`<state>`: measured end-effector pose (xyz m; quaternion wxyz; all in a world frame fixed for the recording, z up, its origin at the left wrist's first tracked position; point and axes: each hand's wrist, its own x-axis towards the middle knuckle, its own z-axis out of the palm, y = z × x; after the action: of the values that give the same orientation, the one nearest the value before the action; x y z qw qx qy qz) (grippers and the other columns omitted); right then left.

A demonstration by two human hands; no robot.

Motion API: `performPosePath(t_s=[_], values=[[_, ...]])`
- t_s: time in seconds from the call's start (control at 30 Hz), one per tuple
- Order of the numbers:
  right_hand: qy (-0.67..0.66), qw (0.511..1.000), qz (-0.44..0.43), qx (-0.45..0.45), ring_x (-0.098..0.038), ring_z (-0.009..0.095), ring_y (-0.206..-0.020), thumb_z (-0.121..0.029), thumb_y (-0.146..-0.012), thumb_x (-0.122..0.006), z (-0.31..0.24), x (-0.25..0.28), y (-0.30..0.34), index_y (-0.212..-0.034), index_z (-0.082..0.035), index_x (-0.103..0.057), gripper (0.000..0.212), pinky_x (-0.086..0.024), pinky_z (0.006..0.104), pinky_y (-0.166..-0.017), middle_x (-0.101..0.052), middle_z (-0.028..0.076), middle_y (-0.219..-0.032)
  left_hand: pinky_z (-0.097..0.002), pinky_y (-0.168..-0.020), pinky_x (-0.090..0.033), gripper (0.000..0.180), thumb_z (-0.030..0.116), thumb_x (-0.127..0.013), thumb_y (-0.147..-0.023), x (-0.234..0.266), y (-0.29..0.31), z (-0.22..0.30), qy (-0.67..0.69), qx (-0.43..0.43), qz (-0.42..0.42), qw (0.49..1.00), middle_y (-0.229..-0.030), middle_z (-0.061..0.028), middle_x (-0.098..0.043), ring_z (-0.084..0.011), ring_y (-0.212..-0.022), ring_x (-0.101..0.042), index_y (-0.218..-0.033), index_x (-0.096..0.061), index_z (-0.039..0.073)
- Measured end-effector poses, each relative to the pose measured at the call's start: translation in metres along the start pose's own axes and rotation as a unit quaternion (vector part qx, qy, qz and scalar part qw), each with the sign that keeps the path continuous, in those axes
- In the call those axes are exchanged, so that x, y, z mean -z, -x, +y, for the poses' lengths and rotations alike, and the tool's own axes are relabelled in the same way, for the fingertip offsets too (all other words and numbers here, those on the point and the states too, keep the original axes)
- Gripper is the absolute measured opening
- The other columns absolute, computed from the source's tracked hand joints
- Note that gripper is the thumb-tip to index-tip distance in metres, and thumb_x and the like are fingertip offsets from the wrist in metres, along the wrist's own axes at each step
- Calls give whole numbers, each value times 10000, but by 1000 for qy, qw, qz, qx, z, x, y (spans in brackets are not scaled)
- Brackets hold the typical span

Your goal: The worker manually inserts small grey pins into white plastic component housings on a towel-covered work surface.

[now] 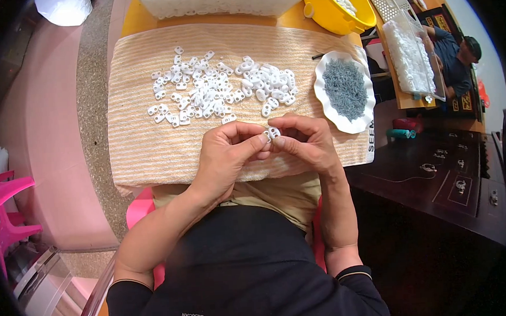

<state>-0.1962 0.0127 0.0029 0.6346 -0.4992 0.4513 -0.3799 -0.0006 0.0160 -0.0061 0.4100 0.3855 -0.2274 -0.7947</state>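
Note:
My left hand (223, 154) and my right hand (314, 142) meet at the front of the towel (144, 155), fingertips closed. Between them they pinch a small white plastic cord lock (273, 132) with two round holes. Part of it is hidden by the thumbs. Just beyond my left hand lies a loose pile of flat white two-hole pieces (207, 94). Thicker, rounded white pieces (269, 80) are heaped to the right of that pile. Beside my right hand, a scalloped white plate (351, 127) holds a mass of small grey metal springs (344, 87).
A clear bin (216, 5) of white pieces stands at the back, with a yellow basin (337, 17) to its right. Farther right are another clear bin (411, 58) and a seated person (454, 61). A dark table (415, 189) adjoins on the right; a pink stool (9, 208) stands left.

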Motion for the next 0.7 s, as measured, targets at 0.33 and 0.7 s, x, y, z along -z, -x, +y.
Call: performPosePath(t_s=[0.33,0.7], values=[[7,1000,-5,-20,-638,99,-857,-31,-852,-687,-6,-3,0,-1133,61,-621,303,-518,228,-760,-683,68,-945,-264,-737,-573,147,38,-652,-874,-1,1,0,14,2,-6,1000,-903,-97,-670,-136,-779,-656,-1007,-633,-22],[10,1000,-2,-18,-644,108,-857,-21,-846,-689,-6,-3,1,-1132,59,-623,305,-522,233,-765,-685,76,-947,-261,-737,-571,160,42,-650,-878,0,1,1,23,20,-8,999,-909,-92,-672,-133,-784,-653,-1024,-636,-22]])
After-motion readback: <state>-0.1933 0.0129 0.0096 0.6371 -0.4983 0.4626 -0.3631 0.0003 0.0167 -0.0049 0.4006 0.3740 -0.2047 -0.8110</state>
